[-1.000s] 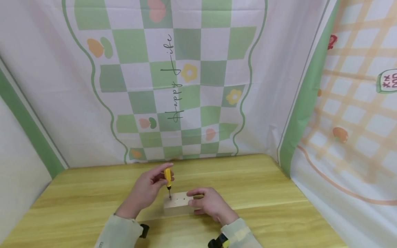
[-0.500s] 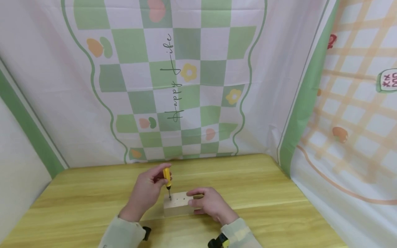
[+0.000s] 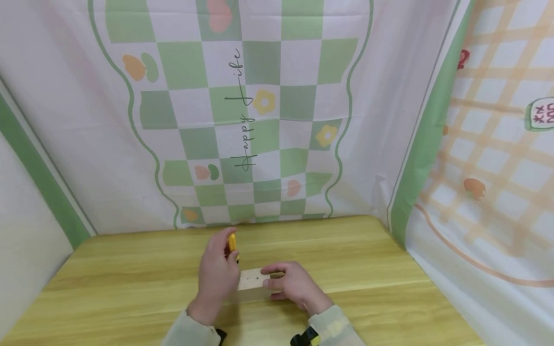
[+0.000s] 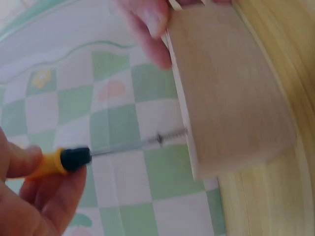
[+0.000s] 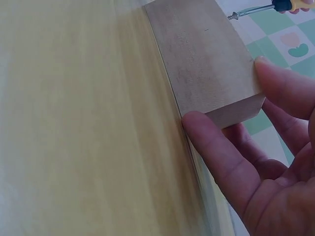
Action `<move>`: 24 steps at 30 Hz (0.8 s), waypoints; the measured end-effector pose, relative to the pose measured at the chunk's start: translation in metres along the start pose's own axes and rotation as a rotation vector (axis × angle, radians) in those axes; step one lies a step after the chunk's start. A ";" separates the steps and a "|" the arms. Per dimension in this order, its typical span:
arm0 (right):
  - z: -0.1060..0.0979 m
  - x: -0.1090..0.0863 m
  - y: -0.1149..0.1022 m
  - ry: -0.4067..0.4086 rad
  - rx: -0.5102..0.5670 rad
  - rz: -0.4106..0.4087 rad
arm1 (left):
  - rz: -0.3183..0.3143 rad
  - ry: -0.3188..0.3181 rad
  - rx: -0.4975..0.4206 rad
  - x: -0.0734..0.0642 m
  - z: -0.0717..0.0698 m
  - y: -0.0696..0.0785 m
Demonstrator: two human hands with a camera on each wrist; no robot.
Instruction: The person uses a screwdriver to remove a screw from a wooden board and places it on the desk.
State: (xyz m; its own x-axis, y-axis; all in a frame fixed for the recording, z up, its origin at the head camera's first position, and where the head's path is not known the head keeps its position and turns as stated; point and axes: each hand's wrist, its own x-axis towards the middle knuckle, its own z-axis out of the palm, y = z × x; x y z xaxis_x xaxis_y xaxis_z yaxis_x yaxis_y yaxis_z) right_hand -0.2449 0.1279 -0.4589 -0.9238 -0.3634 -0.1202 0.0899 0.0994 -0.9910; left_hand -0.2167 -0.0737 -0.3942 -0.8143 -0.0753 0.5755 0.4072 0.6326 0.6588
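Observation:
My left hand grips the yellow handle of a screwdriver, its thumb and fingers round it. In the left wrist view the screwdriver's metal shaft meets a screw, whose threaded end stands in the top face of a pale wooden block. Much of the thread shows outside the wood. Small dark dots mark the block's top in the head view, where my left hand hides its left end. With thumb and fingers, my right hand holds the block's right end; the right wrist view shows fingertips on its edges.
The block stands on a wood-grain table. Behind it hangs a green-and-white checked cloth, with an orange plaid cloth on the right. Each wrist wears a dark strapped device.
My left hand has turned about the screwdriver and swung rightward, now covering the block's left end and the screwdriver's tip in the head view. My right hand and the block keep their places.

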 end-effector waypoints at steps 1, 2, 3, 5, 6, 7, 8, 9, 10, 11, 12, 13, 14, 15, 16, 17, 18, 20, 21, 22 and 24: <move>0.000 0.000 0.000 0.000 0.001 -0.001 | 0.003 0.019 0.016 -0.001 0.002 0.002; 0.000 0.000 0.000 0.000 0.004 -0.003 | 0.002 0.037 0.033 -0.003 0.004 0.004; 0.000 0.000 0.001 -0.001 0.005 -0.007 | 0.002 0.051 0.045 -0.004 0.005 0.006; 0.000 0.000 0.001 -0.001 0.006 -0.011 | -0.012 0.072 0.063 -0.005 0.007 0.008; 0.000 0.000 0.001 -0.001 0.006 -0.012 | -0.015 0.077 0.069 -0.005 0.008 0.009; 0.000 0.000 0.001 -0.001 0.004 -0.014 | -0.017 0.080 0.072 -0.005 0.008 0.010; 0.000 0.000 0.000 -0.002 0.005 -0.013 | -0.011 0.075 0.073 -0.006 0.008 0.010; 0.000 0.000 0.000 -0.003 0.003 -0.011 | 0.001 0.063 0.071 -0.005 0.007 0.009; 0.000 0.000 0.000 -0.003 0.004 -0.006 | 0.019 0.045 0.066 -0.005 0.006 0.008; 0.000 0.000 0.000 -0.005 0.002 -0.003 | 0.045 0.021 0.062 -0.004 0.005 0.007; -0.001 0.000 -0.001 -0.006 0.005 0.001 | 0.068 -0.010 0.045 -0.003 0.003 0.005; -0.001 0.000 -0.001 -0.008 0.004 0.004 | 0.089 -0.048 0.003 -0.002 0.001 0.002; -0.001 0.000 -0.001 -0.010 0.007 0.008 | 0.101 -0.097 -0.059 -0.001 -0.002 0.000; -0.001 0.000 -0.001 -0.012 0.005 0.007 | 0.105 -0.151 -0.129 0.001 -0.005 -0.003; -0.001 -0.001 -0.002 -0.013 0.007 0.008 | 0.105 -0.202 -0.201 0.003 -0.008 -0.006; -0.001 -0.001 -0.002 -0.013 0.008 0.010 | 0.095 -0.255 -0.269 0.005 -0.011 -0.009; -0.001 -0.001 -0.002 -0.013 0.011 0.011 | 0.082 -0.302 -0.342 0.007 -0.014 -0.012; -0.001 -0.001 -0.003 -0.013 0.015 0.016 | 0.064 -0.383 -0.442 0.011 -0.019 -0.018; -0.001 -0.002 -0.002 -0.012 0.015 0.017 | 0.061 -0.410 -0.462 0.013 -0.021 -0.021; -0.001 -0.002 -0.003 -0.010 0.018 0.021 | 0.060 -0.430 -0.477 0.015 -0.022 -0.023; -0.001 -0.003 -0.003 -0.010 0.018 0.022 | 0.050 -0.458 -0.500 0.019 -0.025 -0.026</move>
State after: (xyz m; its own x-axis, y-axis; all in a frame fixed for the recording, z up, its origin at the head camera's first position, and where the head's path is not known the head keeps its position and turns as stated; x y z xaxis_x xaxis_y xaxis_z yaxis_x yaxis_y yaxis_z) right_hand -0.2427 0.1292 -0.4559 -0.9180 -0.3702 -0.1422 0.1166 0.0906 -0.9890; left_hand -0.2319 -0.1109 -0.3885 -0.8379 0.3482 0.4204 0.5012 0.1858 0.8452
